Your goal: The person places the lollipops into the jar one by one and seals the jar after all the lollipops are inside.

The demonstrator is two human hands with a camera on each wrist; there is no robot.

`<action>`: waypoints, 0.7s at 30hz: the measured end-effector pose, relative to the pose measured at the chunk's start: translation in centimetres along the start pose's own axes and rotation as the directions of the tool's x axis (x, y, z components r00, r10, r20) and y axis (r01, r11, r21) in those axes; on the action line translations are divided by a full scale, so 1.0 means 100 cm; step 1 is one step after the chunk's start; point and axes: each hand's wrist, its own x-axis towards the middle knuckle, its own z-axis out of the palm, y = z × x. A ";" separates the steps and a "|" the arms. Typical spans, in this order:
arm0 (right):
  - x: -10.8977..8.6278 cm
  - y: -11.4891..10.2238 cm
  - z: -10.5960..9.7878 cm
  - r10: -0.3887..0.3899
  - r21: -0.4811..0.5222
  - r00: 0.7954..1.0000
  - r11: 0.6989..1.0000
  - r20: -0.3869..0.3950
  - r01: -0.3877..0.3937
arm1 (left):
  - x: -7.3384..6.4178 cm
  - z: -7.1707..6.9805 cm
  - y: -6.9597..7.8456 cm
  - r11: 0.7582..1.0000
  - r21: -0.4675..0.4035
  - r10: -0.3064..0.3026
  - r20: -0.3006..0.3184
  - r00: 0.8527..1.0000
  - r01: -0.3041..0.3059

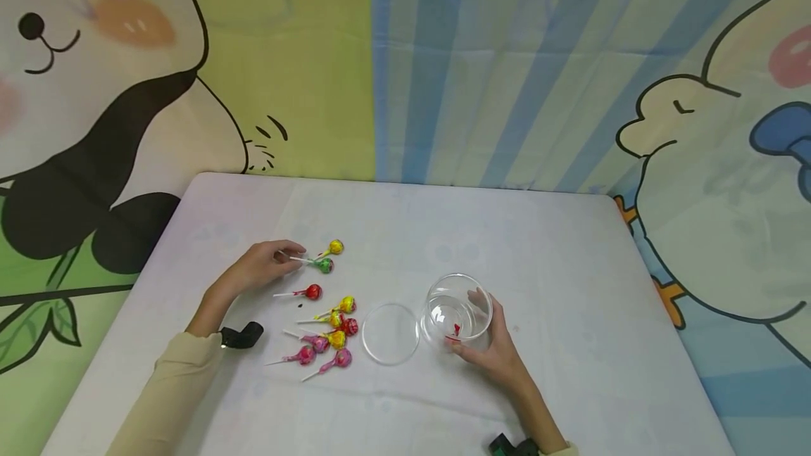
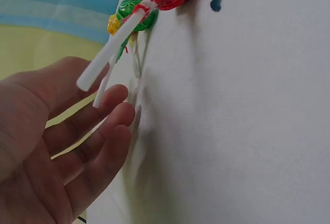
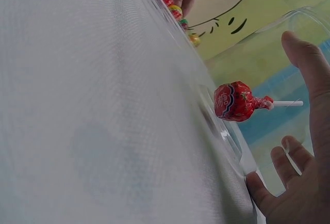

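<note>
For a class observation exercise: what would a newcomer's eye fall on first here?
Probably the colourful, wrapped round lollipops, left of centre on the white table. Next, the clear cylindrical container in the right grip, a red lollipop inside. Behind, a black-and-white cartoon animal fills the left of the patterned backdrop.

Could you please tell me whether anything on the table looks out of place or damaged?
A small dark spot marks the white tablecloth near a red lollipop; it looks odd against the pale surface, though I cannot tell if it is a stain or a hole.
</note>
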 end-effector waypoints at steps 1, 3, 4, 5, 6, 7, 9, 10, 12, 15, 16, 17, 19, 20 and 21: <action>0.000 -0.005 0.000 0.001 0.001 1.000 1.000 0.002 -0.001 | 0.000 0.000 0.000 1.000 0.000 -0.001 -0.001 1.000 0.001; -0.001 -0.015 -0.002 0.004 -0.003 1.000 1.000 0.006 -0.004 | -0.001 0.000 0.002 1.000 -0.006 -0.001 -0.002 1.000 0.001; -0.001 -0.019 -0.002 0.007 -0.006 1.000 1.000 0.008 -0.007 | -0.001 0.000 0.003 1.000 -0.012 -0.009 -0.005 1.000 0.009; -0.001 -0.022 -0.003 0.005 -0.012 1.000 1.000 0.010 -0.004 | -0.001 0.000 0.004 1.000 -0.014 -0.010 -0.005 1.000 0.010; -0.002 -0.023 -0.003 0.002 -0.016 1.000 1.000 0.011 -0.002 | -0.001 0.001 0.005 1.000 -0.020 -0.017 -0.009 1.000 0.017; -0.001 -0.021 -0.003 0.005 -0.014 1.000 1.000 0.011 -0.005 | -0.001 0.001 0.005 1.000 -0.025 -0.020 -0.008 1.000 0.019; -0.001 -0.014 -0.002 0.007 -0.010 1.000 1.000 0.010 -0.007 | -0.001 0.001 0.005 0.999 -0.034 -0.025 -0.010 1.000 0.025; -0.001 -0.009 -0.002 0.006 -0.009 1.000 1.000 0.009 -0.006 | -0.002 0.001 0.004 0.999 -0.035 -0.027 -0.012 1.000 0.027; 0.000 0.001 -0.001 0.003 -0.009 1.000 1.000 0.006 -0.003 | -0.003 0.002 0.004 0.999 -0.037 -0.030 -0.016 0.999 0.030; 0.000 0.011 0.000 0.004 -0.002 1.000 1.000 0.006 -0.004 | -0.004 0.003 0.002 0.999 -0.036 -0.025 -0.026 0.999 0.024; 0.000 0.013 0.000 0.001 -0.006 1.000 1.000 0.005 -0.001 | -0.004 0.003 0.002 0.999 -0.039 -0.026 -0.039 0.999 0.025; 0.000 0.014 0.000 0.000 -0.005 1.000 1.000 0.005 0.000 | -0.005 0.004 0.001 0.999 -0.043 -0.030 -0.055 0.998 0.027; 0.001 0.015 -0.001 -0.002 0.004 1.000 1.000 0.005 0.002 | -0.005 0.006 0.001 0.999 -0.051 -0.023 -0.097 0.995 0.018; 0.001 0.015 -0.001 -0.003 0.006 1.000 1.000 0.004 0.003 | -0.006 0.006 0.001 0.998 -0.064 -0.019 -0.120 0.993 0.011; 0.001 0.014 0.000 -0.007 0.010 1.000 1.000 0.004 0.007 | -0.006 0.007 0.001 0.997 -0.077 -0.012 -0.143 0.990 0.001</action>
